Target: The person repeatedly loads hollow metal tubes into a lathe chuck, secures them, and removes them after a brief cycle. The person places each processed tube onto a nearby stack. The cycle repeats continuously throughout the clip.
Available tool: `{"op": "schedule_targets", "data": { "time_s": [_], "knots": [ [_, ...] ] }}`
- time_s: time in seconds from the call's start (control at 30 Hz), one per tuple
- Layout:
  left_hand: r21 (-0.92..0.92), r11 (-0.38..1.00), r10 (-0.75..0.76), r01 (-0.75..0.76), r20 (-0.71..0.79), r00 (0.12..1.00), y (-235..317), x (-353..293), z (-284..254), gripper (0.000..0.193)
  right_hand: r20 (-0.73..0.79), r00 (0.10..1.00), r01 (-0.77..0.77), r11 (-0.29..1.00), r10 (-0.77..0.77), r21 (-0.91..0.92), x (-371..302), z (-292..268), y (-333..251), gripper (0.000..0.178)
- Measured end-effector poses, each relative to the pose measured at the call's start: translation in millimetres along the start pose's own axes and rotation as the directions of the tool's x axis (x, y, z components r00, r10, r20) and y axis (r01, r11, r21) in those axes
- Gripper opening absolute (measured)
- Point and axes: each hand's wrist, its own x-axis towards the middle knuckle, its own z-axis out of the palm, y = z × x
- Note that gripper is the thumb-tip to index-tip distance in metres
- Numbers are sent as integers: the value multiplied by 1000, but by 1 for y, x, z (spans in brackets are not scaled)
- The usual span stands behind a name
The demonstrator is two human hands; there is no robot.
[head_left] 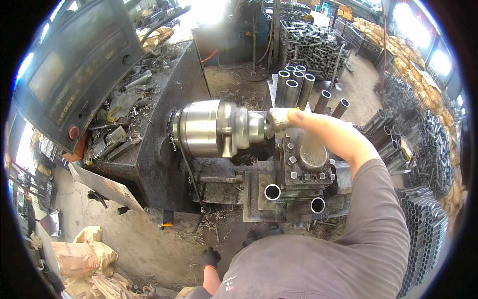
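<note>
My right hand [279, 120], in a pale, dirty glove with a yellow cuff, reaches across the lathe to the outer end of the work by the chuck. Its fingers look curled; what is in them is hidden. The shiny steel chuck [201, 128] has smeared jaws, and a blurred, stepped metal piece [251, 127] juts from it toward my hand. Under my right forearm sits the bolted tool post [303, 162]. My left hand [211, 257], in a dark glove with a red cuff, hangs low beside my body, away from the machine; its fingers are indistinct.
Steel tubes [292, 89] stand upright behind the tool post, and more tubes [388, 137] cluster at right. Two short tubes [272, 192] stand near me on the carriage. A control panel [74, 74] rises at left. Stacked tubes [423, 224] and sacks [82, 256] flank me.
</note>
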Motion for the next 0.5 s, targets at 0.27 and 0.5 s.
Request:
{"op": "schedule_targets", "data": {
  "time_s": [0.27,0.5],
  "knots": [
    [-448,796,-481,408,-58,875,59,-9,39,16,523,224,962,99,-822,-256,105,3,92,49],
    [-605,761,-427,233,-198,882,155,8,21,21,422,806,583,678,-415,-448,83,20,165,29]
  ]
}}
